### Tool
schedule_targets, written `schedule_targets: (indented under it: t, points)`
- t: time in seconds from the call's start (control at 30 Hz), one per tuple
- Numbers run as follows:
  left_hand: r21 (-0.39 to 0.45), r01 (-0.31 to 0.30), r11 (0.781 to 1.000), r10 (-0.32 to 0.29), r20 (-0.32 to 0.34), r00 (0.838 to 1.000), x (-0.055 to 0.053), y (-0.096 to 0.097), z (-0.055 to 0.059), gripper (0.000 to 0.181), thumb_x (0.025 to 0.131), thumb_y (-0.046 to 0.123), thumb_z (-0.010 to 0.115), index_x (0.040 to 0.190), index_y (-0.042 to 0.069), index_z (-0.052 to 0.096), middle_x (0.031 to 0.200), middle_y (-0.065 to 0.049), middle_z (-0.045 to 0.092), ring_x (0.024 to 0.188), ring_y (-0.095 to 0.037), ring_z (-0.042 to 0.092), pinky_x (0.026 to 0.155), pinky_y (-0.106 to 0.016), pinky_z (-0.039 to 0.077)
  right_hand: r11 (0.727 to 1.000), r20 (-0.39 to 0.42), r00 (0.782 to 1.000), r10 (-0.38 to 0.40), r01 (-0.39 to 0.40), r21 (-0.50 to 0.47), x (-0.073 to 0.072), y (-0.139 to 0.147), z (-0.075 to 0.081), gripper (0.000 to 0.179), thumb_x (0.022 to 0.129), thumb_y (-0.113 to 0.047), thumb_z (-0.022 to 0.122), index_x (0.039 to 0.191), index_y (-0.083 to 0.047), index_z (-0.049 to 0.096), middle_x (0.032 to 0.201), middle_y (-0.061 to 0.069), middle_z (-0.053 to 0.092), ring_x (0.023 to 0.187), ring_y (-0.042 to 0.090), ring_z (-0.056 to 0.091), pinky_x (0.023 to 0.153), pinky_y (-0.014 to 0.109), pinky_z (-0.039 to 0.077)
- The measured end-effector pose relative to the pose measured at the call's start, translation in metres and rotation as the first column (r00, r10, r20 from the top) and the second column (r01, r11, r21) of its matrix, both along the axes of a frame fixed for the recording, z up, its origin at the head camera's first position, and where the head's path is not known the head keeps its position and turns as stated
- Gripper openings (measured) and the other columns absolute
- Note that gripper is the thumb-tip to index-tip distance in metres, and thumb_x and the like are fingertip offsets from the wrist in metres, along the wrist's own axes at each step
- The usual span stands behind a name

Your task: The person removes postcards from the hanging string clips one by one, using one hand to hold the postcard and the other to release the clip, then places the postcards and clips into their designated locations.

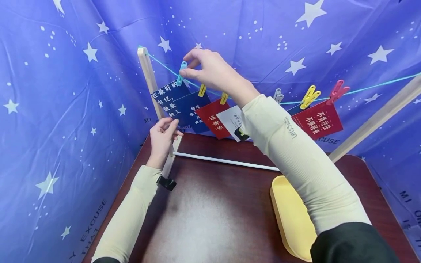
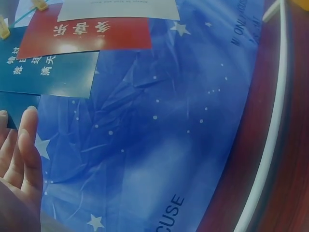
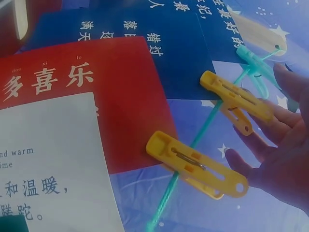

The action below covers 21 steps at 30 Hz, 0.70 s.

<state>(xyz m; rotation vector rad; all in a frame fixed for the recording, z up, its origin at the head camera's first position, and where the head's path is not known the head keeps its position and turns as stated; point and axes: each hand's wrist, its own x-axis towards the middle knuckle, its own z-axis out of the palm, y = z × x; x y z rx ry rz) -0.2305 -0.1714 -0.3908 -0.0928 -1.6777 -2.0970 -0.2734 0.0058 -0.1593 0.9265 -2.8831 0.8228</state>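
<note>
At the left end of the turquoise string [image 1: 161,63], my right hand [image 1: 213,69] pinches a light blue clothespin [image 1: 180,79] between thumb and fingers. The clothespin sits on the top edge of a dark blue card [image 1: 163,98] with white writing. Below, my left hand [image 1: 160,140] holds that card by its lower edge, the fingertips at its corner in the left wrist view. Next to it hangs another dark blue card [image 1: 192,118], overlapped by the first. A yellow clothespin [image 3: 236,95] on this second card lies close by my right fingers.
Further along hang a red card [image 1: 212,120], a white card [image 1: 228,118] partly behind my right sleeve, and another red card [image 1: 320,120] under a red clothespin [image 1: 337,93]. Wooden posts [image 1: 149,76] hold the string. A yellow container [image 1: 289,212] stands on the brown table [image 1: 210,208] beside a white rod [image 1: 227,161].
</note>
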Motion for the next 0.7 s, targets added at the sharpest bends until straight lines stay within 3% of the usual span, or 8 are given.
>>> schedule_targets:
  t: [0.27, 0.57, 0.7]
  points:
    - [0.027, 0.01, 1.0, -0.008, -0.063, 0.998, 0.001, -0.0012, -0.0037, 0.017, 0.096, -0.001, 0.072, 0.088, 0.015, 0.072, 0.072, -0.005, 0.073, 0.05, -0.012, 0.067, 0.046, -0.019, 0.046, 0.999, -0.014, 1.0, -0.018, 0.017, -0.044, 0.0011, -0.0028, -0.0026, 0.046, 0.106, -0.039, 0.059, 0.144, -0.012, 0.058, 0.133, 0.003, 0.067, 0.123, 0.015, 0.061, 0.105, 0.028, 0.049]
    - [0.0, -0.013, 1.0, 0.013, -0.095, 0.995, 0.0024, -0.0026, -0.0025, 0.011, 0.095, 0.0, 0.074, 0.089, 0.009, 0.076, 0.067, 0.003, 0.072, 0.049, -0.01, 0.064, 0.046, -0.02, 0.044, 0.987, 0.072, 0.996, -0.056, 0.066, -0.145, 0.0026, -0.0068, -0.0053, 0.037, 0.108, -0.031, 0.059, 0.137, -0.008, 0.056, 0.122, 0.005, 0.068, 0.113, 0.014, 0.061, 0.096, 0.024, 0.049]
    - [0.006, -0.024, 1.0, 0.025, -0.095, 0.995, 0.004, -0.0029, -0.0005, 0.01, 0.095, 0.0, 0.074, 0.089, 0.008, 0.076, 0.064, 0.004, 0.069, 0.047, -0.011, 0.062, 0.046, -0.018, 0.041, 0.987, 0.032, 0.999, -0.032, 0.036, -0.154, 0.0031, -0.0064, -0.0066, 0.033, 0.107, -0.028, 0.059, 0.132, -0.007, 0.055, 0.119, 0.006, 0.066, 0.11, 0.015, 0.06, 0.095, 0.025, 0.048]
